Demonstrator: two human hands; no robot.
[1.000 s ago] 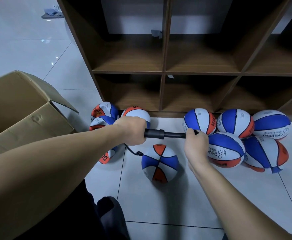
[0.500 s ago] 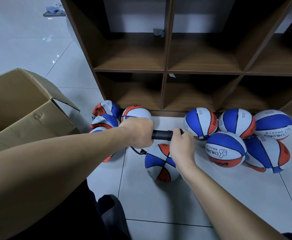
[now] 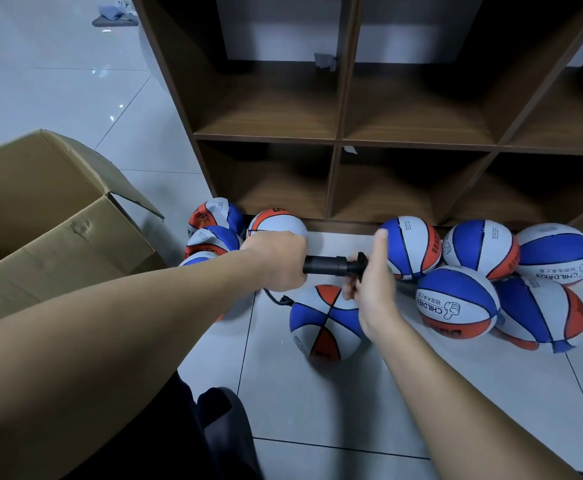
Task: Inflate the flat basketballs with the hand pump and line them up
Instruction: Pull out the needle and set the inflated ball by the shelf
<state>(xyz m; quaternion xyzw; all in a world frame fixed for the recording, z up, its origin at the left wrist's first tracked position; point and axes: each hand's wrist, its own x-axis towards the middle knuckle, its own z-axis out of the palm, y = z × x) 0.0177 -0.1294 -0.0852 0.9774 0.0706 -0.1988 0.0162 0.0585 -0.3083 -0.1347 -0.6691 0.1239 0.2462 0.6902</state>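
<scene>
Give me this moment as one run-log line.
left hand grips hand pump barrel | right hand holds handle, plunger pushed in | hose runs down to basketball on floor | inflating, line-up not done

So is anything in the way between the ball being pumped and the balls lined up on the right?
Nothing on the floor between them. The right hand on the pump hangs over the ball; the balls on the right lie just beyond.
</scene>
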